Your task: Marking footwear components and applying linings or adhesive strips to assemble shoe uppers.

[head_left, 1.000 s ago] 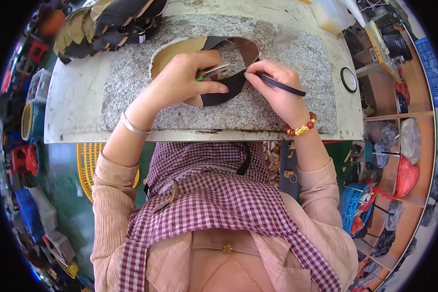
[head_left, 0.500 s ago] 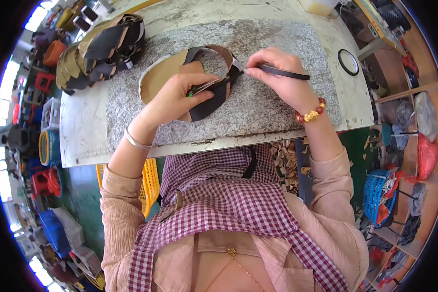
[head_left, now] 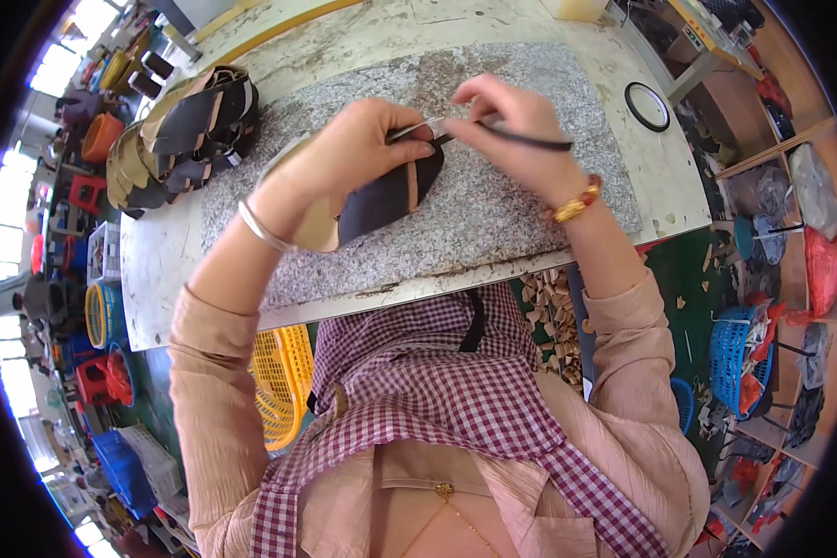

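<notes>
My left hand [head_left: 367,139] is closed on a shoe upper [head_left: 381,205] of black and tan pieces, a little above the granite slab. Between its thumb and fingers sits a thin metal tool [head_left: 417,129], its handle hidden; the kind cannot be made out. My right hand [head_left: 516,130], partly blurred, is just right of the upper, close to the left fingertips. It holds a narrow black strip [head_left: 539,141], whose tail sticks out to the right past the hand. The strip's other end lies near the upper's edge; whether it is attached cannot be seen.
A stack of similar uppers [head_left: 191,130] lies at the left on the white table [head_left: 163,288]. A black ring-shaped roll [head_left: 647,107] is at the right of the granite slab [head_left: 493,223]. Below stand a yellow basket [head_left: 284,381] and a blue basket [head_left: 737,363].
Both hands have moved up slightly and closer together. My left hand has turned over the upper with the metal tool, covering more of it. My right hand has shifted left with the strip.
</notes>
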Available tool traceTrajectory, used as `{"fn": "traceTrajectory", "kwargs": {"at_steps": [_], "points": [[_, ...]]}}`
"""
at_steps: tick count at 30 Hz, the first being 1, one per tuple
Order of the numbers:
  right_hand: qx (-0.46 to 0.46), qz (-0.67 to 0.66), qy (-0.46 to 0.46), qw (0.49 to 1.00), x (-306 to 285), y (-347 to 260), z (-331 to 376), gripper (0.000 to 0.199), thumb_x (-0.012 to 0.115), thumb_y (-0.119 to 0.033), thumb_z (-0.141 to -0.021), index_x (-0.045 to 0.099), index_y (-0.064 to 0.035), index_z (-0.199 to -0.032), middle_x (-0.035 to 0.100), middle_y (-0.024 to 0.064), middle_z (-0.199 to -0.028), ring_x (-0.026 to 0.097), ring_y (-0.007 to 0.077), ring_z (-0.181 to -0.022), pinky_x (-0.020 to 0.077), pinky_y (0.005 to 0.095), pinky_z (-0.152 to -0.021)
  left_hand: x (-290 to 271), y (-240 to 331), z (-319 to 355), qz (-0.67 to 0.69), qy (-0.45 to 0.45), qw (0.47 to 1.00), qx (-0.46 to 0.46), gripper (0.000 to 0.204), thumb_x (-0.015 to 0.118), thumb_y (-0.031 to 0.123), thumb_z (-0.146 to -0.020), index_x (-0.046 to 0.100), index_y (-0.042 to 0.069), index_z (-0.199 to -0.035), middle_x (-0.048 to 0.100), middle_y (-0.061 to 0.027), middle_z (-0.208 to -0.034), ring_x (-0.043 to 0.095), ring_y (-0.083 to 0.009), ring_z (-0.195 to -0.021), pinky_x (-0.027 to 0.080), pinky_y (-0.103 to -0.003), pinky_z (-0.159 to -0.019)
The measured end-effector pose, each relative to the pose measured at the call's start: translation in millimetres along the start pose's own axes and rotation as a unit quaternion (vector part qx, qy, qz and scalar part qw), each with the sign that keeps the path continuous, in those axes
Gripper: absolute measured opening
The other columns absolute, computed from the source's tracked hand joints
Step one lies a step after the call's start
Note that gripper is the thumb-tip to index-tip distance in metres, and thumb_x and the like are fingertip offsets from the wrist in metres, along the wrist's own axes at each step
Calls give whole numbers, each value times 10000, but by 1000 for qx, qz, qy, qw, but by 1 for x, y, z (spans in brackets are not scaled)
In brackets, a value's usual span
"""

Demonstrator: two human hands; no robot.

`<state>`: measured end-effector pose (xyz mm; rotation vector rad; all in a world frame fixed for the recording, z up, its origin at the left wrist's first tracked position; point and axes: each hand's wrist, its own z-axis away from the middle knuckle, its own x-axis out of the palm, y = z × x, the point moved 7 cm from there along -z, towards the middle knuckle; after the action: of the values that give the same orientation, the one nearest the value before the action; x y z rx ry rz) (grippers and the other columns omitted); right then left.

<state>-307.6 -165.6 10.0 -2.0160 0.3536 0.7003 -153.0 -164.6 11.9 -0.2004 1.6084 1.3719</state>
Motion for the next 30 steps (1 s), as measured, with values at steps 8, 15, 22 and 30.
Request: {"fn": "traceTrajectory", "kwargs": {"at_steps": [8,15,22,30], "points": [[-103,-259,91,956,-76,-38,16,174,640,-99,-891,678,6,-1025,697,63,-854,596,119,-696,474,215,-644,-86,90,-5,92,26,979,178,200,705,-67,-712,700,-11,-904,691,-87,-804,605,-212,-706,491,-285,-662],[-107,-70,43,991,20,-55,77,105,683,-33,-785,679,-7,-886,685,49,-811,594,169,-639,461,263,-592,-15,45,64,-302,-65,916,256,165,671,-48,-666,659,0,-824,610,-70,-809,555,-248,-812,504,-342,-739],[-161,-7,110,981,48,-60,97,121,707,-1,-747,663,-10,-859,665,41,-817,580,176,-669,466,262,-625,12,15,85,-138,-44,974,174,269,743,96,-713,647,-41,-924,590,-75,-861,510,-230,-812,437,-324,-729],[-194,103,173,960,55,-66,110,143,724,-34,-725,668,-45,-857,657,25,-828,580,146,-673,472,256,-633,20,15,82,-101,-23,985,141,213,740,85,-716,666,-20,-887,606,-63,-819,507,-215,-761,442,-308,-684]]}}
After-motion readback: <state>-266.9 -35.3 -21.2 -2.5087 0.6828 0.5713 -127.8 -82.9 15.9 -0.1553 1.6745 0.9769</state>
